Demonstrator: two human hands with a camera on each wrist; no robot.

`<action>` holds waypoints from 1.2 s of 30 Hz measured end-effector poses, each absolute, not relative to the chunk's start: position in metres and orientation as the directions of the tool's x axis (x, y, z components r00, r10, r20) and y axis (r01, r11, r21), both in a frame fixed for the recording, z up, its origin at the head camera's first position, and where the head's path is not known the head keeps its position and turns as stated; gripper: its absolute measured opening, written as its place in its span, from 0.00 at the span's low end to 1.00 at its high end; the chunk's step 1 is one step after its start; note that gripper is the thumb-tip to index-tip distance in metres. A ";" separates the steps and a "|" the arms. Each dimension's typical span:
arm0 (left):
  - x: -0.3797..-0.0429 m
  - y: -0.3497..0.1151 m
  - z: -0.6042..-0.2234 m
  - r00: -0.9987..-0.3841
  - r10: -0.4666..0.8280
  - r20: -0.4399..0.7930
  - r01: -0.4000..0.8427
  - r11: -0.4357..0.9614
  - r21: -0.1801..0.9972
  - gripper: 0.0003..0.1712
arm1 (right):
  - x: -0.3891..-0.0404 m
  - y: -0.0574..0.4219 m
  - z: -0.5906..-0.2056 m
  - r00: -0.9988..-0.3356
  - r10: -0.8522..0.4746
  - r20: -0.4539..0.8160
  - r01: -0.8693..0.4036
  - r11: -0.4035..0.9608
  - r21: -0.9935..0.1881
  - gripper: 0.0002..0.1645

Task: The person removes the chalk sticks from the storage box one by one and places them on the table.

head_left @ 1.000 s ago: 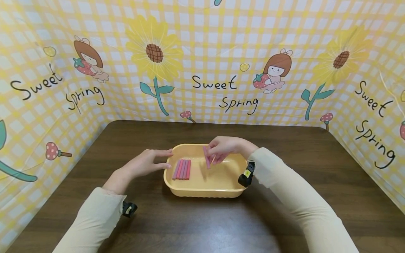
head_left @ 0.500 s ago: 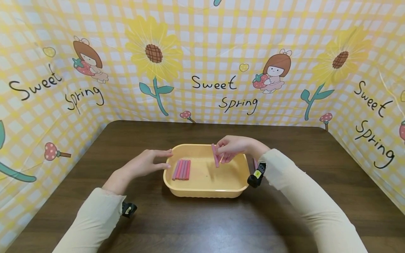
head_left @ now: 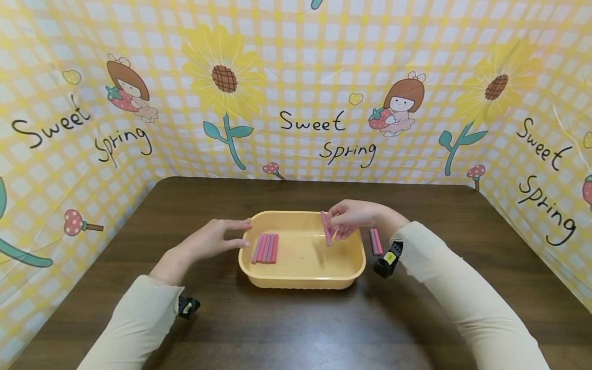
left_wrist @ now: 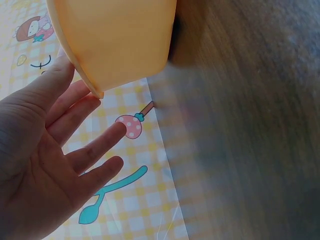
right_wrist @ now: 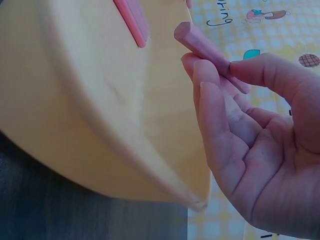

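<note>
A shallow yellow plastic tray [head_left: 302, 283] with rounded corners sits on the table. Several pink and mauve sticks [head_left: 265, 248] lie side by side at its left end. Between thumb and fingertips, my right hand [head_left: 349, 218] pinches a mauve stick [head_left: 326, 228] above the tray's right part; the right wrist view shows this stick [right_wrist: 205, 47] is faceted, with a flat end. At the tray's left rim, my left hand [head_left: 215, 239] touches with thumb and forefinger, its fingers spread and fairly straight. In the left wrist view, the other fingers [left_wrist: 100, 147] reach past the rim.
Two more sticks [head_left: 376, 242], one mauve and one pink, lie on the dark wooden table [head_left: 287, 329] just right of the tray, near the right wrist camera [head_left: 388, 261]. A yellow checked cloth [head_left: 296, 61] hangs behind the table and along its sides.
My right hand has moved to the right over the tray, still pinching the mauve stick. The two sticks on the table have come into view from behind the wrist. My left hand has stayed put.
</note>
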State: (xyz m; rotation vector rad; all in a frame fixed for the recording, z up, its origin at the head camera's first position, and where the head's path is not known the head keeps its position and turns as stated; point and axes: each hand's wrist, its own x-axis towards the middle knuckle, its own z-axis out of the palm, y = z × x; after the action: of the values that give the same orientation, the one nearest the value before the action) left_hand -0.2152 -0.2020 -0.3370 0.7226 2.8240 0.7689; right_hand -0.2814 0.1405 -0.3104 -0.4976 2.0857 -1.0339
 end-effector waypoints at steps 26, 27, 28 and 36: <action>-0.216 -0.202 -0.338 -0.879 0.476 0.010 0.416 0.758 0.503 0.31 | -0.276 0.192 -0.319 -0.633 -0.678 -0.374 0.004 0.480 -0.877 0.17; -0.216 -0.202 -0.338 -0.880 0.475 0.008 0.415 0.758 0.503 0.31 | -0.276 0.195 -0.319 -0.640 -0.674 -0.369 0.001 0.479 -0.878 0.18; -0.216 -0.202 -0.337 -0.880 0.474 0.007 0.413 0.759 0.503 0.31 | -0.276 0.197 -0.319 -0.649 -0.667 -0.366 -0.002 0.483 -0.876 0.19; -0.215 -0.201 -0.336 -0.878 0.479 0.004 0.416 0.758 0.502 0.31 | -0.273 0.214 -0.319 -0.693 -0.637 -0.338 0.007 0.462 -0.887 0.16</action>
State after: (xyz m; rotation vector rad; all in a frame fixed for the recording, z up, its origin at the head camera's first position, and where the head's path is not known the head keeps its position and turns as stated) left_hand -0.2152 -0.2010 -0.3361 0.7222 2.8274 0.7631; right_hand -0.2726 0.2140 -0.3189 -0.5221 2.0491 -1.2468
